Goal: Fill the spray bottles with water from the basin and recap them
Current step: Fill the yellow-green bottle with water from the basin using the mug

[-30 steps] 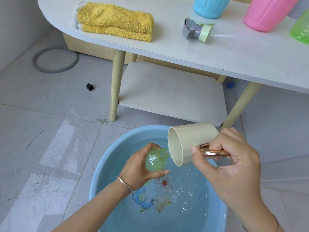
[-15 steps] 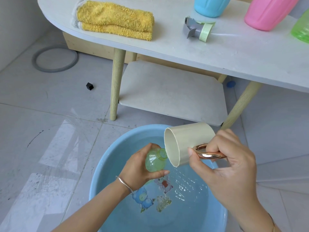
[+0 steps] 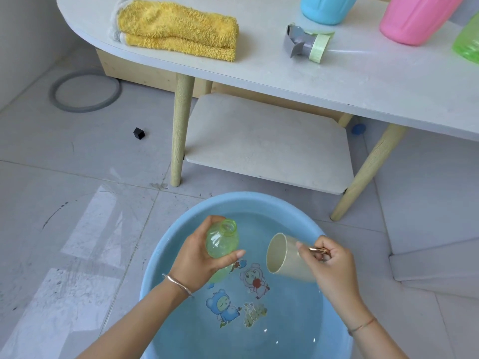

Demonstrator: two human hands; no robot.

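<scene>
My left hand [image 3: 197, 257] grips an uncapped clear green spray bottle [image 3: 222, 240], its open neck tilted up and away, over the blue basin [image 3: 166, 244] of water on the floor. My right hand [image 3: 329, 265] holds a cream cup [image 3: 282, 257] by its gold handle, tipped on its side with the mouth facing left, apart from the bottle. A grey and green spray cap [image 3: 305, 44] lies on the white table [image 3: 363, 81]. Blue [image 3: 325, 7], pink [image 3: 414, 16] and green [image 3: 466, 45] bottles stand at the table's far edge.
A folded yellow towel [image 3: 178, 29] lies on the table's left end. The table has wooden legs [image 3: 180, 128] and a lower shelf [image 3: 264, 141] just beyond the basin. A grey ring [image 3: 85, 90] and a small black cube [image 3: 139, 133] lie on the tiled floor.
The cup has moved down and to the right, away from the bottle's neck, and pouring has stopped. The bottle has shifted a little left with its neck now uncovered.
</scene>
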